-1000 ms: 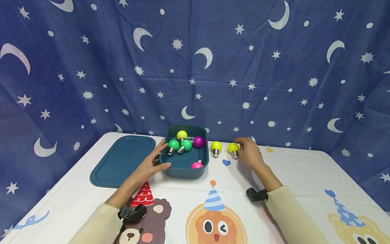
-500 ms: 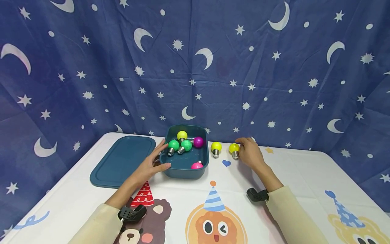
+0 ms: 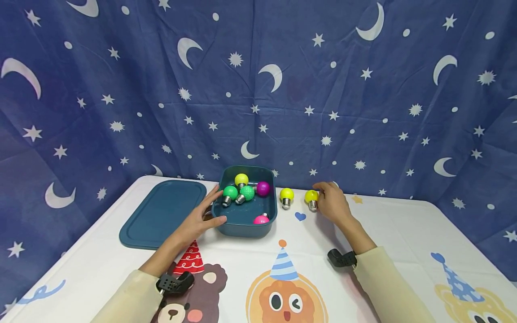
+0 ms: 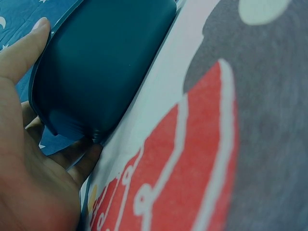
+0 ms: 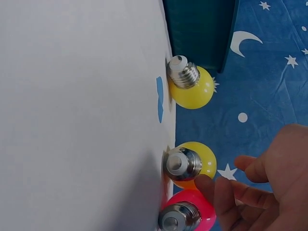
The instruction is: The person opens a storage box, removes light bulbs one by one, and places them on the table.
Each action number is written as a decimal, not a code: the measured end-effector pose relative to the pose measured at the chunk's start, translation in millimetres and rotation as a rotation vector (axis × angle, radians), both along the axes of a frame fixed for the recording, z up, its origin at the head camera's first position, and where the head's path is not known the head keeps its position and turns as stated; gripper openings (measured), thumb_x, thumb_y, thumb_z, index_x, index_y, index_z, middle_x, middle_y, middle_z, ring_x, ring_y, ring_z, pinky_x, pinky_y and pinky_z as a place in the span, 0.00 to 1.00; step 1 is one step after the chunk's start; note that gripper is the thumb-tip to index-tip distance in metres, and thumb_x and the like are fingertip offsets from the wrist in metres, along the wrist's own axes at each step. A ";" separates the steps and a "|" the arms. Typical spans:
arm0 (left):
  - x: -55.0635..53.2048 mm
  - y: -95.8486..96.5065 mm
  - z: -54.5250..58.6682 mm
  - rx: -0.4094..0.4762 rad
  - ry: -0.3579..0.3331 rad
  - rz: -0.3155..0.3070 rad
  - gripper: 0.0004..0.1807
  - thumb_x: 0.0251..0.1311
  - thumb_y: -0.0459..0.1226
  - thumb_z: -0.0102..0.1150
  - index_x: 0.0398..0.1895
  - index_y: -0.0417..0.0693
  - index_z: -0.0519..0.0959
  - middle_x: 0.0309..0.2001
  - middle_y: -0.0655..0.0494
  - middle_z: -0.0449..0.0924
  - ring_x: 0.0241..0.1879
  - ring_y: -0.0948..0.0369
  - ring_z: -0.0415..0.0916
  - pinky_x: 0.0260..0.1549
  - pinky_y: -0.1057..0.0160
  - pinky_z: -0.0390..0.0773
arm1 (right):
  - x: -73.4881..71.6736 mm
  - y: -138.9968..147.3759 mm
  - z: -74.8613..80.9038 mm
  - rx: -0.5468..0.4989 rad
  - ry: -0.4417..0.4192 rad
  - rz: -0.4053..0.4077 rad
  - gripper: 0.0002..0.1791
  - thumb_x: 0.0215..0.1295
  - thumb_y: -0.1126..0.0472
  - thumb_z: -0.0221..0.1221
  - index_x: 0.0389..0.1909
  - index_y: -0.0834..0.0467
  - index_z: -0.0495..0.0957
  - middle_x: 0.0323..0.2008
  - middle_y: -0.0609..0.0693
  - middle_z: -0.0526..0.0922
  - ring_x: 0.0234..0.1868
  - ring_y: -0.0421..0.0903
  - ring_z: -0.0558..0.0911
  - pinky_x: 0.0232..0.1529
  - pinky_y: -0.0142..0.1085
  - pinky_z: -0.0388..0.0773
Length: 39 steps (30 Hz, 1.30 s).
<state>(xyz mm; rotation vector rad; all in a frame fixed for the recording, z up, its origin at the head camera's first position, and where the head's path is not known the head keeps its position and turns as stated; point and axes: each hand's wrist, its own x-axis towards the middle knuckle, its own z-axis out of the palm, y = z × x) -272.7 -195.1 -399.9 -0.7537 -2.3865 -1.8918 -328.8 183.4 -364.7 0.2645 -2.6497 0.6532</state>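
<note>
Box stands mid-frame, left hand spread against it, right hand bent beside a pink bulb, right-wrist frame's bottom, its hold unclear.

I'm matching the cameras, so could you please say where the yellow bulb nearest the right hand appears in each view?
Head: the yellow bulb is below and right of centre, just left of the right hand.
Left wrist: not in it.
Right wrist: below and right of centre, between the other yellow bulb and a pink bulb.
Shared landmark: the dark teal box, in all three.
</note>
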 end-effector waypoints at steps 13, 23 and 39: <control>-0.7 0.6 0.1 -0.008 0.002 0.005 0.41 0.62 0.39 0.61 0.75 0.45 0.52 0.76 0.55 0.34 0.71 0.41 0.44 0.64 0.41 0.53 | 2.9 4.0 8.6 -0.028 0.049 0.023 0.17 0.65 0.73 0.45 0.49 0.67 0.79 0.45 0.64 0.78 0.44 0.59 0.77 0.45 0.52 0.75; -0.1 0.3 0.5 -0.016 0.009 0.007 0.41 0.62 0.39 0.61 0.75 0.44 0.52 0.76 0.54 0.34 0.71 0.39 0.44 0.63 0.40 0.54 | 8.9 15.0 30.0 -0.115 0.059 0.017 0.18 0.67 0.73 0.45 0.53 0.66 0.77 0.46 0.65 0.76 0.31 0.53 0.73 0.29 0.41 0.70; -0.3 0.6 0.0 -0.012 0.009 0.003 0.41 0.62 0.38 0.61 0.75 0.44 0.51 0.76 0.54 0.33 0.71 0.39 0.44 0.63 0.39 0.54 | 4.7 35.3 14.0 0.070 -0.280 -0.002 0.33 0.58 0.59 0.65 0.62 0.68 0.67 0.52 0.71 0.71 0.48 0.63 0.73 0.46 0.56 0.75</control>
